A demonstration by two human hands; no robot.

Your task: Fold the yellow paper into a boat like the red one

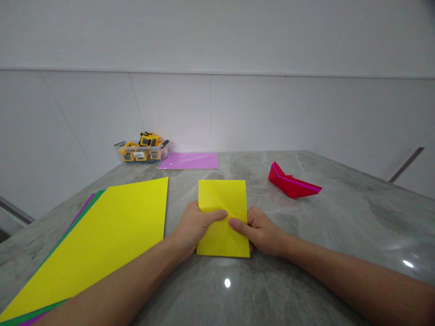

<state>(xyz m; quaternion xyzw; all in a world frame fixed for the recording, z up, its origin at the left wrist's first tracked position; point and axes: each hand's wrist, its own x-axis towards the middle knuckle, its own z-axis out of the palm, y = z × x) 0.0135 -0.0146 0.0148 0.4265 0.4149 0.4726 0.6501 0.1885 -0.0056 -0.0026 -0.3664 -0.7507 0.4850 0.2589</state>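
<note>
A folded yellow paper (222,194) is held upright above the grey table, at the middle of the view. My left hand (199,224) grips its left edge, thumb across the front and fingers behind. On the right edge, my right hand (260,231) holds it the same way, and the two thumb tips nearly meet near the paper's centre. Faint diagonal creases show on its face. The fingers behind the paper are mostly hidden.
Large yellow sheets (118,226), with green and purple ones beneath, lie at the left. A red folded paper boat (292,183) rests at the right. Behind are a purple packet (190,160) and a clear bin (141,154) of yellow toy vehicles.
</note>
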